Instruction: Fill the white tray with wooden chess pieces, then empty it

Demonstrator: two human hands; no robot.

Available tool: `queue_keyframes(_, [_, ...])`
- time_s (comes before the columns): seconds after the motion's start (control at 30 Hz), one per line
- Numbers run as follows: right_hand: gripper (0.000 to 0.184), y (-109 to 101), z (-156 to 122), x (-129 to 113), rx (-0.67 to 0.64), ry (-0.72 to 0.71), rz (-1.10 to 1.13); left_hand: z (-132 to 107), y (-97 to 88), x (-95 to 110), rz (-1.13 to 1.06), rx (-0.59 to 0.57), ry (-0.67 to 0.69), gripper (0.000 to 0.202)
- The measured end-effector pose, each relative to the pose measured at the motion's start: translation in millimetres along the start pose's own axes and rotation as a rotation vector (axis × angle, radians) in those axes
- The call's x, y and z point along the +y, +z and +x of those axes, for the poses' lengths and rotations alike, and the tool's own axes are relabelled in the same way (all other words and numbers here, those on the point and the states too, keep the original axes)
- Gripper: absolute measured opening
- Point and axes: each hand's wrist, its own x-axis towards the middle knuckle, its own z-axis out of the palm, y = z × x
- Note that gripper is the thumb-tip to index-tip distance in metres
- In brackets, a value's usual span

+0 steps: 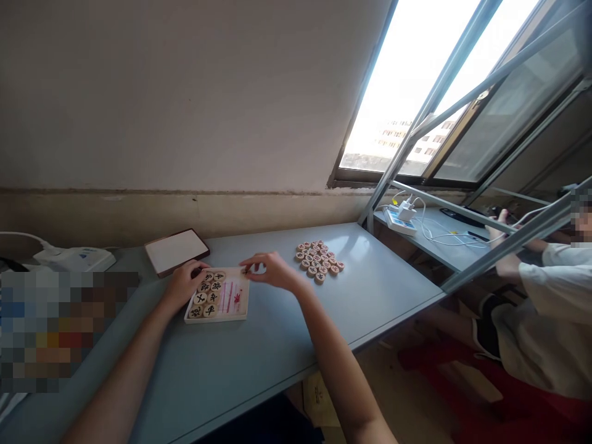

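A shallow pale box [243, 302] lies on the desk, with two columns of round wooden Chinese chess pieces [206, 295] in its left part. Red printing shows on its bare floor to the right. My left hand [185, 283] grips the box's upper left side, fingers curled over the edge. At the upper right corner of the box, my right hand [275, 271] pinches a Chinese chess piece, mostly hidden by the fingertips. To the right of that hand, a cluster of loose Chinese chess pieces [319, 260] lies face up on the desk.
Behind the box rests a dark-rimmed white lid [178, 251]. A white power strip [76, 259] is at the far left. Metal bed-frame bars [393, 166] rise at the desk's right end. Beyond them, another person [546, 302] sits at a second desk [444, 243].
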Motion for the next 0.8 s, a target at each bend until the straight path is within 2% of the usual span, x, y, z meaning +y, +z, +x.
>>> queue_keyframes(0.07, [0.021,-16.9,-9.1,10.5,0.062,0.116,-0.046,-0.1,0.2,-0.1,-0.001,-0.002,-0.005,0.028])
queue_keyframes(0.17, [0.015,-36.1,-24.0,23.1,0.076,0.311,-0.130,-0.6,0.1,0.7,-0.006,-0.008,-0.005,0.028])
queue_keyframes(0.3, [0.010,-41.9,-34.1,31.2,0.015,0.556,-0.348,-1.7,-0.7,3.4,-0.010,-0.014,-0.019,0.030])
queue_keyframes(0.47, [0.016,-36.4,-36.4,40.7,-0.020,0.576,-0.612,-2.5,-3.5,8.1,-0.029,-0.007,-0.028,0.030])
queue_keyframes(0.6, [0.025,-41.9,-42.9,46.7,0.013,0.721,-0.737,-2.7,-6.5,11.8,-0.073,-0.048,-0.052,0.028])
queue_keyframes(0.67, [0.024,-41.3,-40.2,44.4,0.036,0.642,-0.675,-2.9,-7.9,13.6,-0.102,-0.072,-0.054,0.027])
queue_keyframes(0.73, [0.022,-31.5,-28.6,36.0,0.066,0.422,-0.540,-3.3,-8.9,15.5,-0.122,-0.086,-0.046,0.026])
queue_keyframes(0.8, [0.020,-10.9,-9.5,22.0,0.074,0.149,-0.409,-3.8,-9.3,17.1,-0.130,-0.088,-0.033,0.025])
